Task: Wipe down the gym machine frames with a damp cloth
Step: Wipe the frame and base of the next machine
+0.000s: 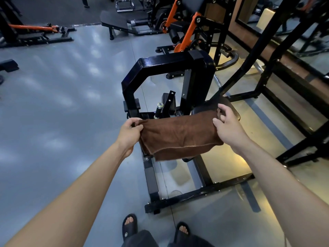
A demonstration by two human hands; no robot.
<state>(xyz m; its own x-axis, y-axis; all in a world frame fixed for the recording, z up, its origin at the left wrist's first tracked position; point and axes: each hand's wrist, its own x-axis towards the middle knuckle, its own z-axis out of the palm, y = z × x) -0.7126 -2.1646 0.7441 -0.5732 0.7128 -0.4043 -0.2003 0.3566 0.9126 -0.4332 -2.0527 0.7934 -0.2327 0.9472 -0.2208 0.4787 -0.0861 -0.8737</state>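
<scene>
A brown cloth (179,136) is folded over and stretched between both hands, in mid-air above a black gym machine. My left hand (129,133) pinches its left corner. My right hand (227,126) holds the right corner between thumb and fingers, the other fingers loosely spread. The machine's black frame (160,65) forms an angular arch just beyond the cloth, with a base frame (178,198) on the floor below. The cloth hides part of the machine's seat pad (231,107).
A tall black rack (267,56) stands at the right beside a mirror wall. Orange-and-black machines (188,31) sit behind. A low bench (115,22) and another machine (35,32) lie at the back left. Grey floor (62,104) spreads to the left. My sandalled feet (130,225) stand near the base.
</scene>
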